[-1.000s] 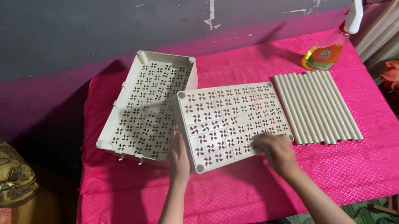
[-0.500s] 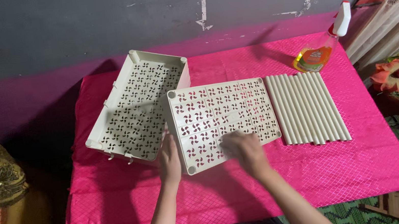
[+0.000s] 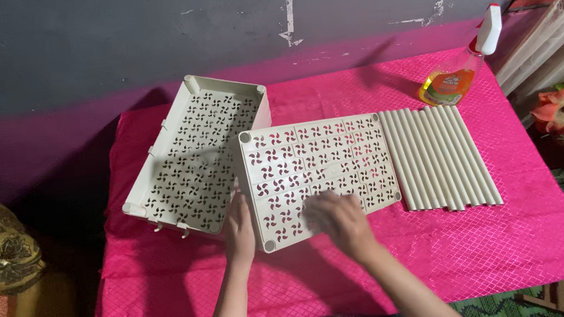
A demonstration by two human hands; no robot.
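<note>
Both hands (left hand [image 3: 238,224], right hand [image 3: 337,215]) on cream panel [image 3: 319,168]

A spray bottle [image 3: 462,68] stands beside cream tubes [image 3: 439,156].
</note>
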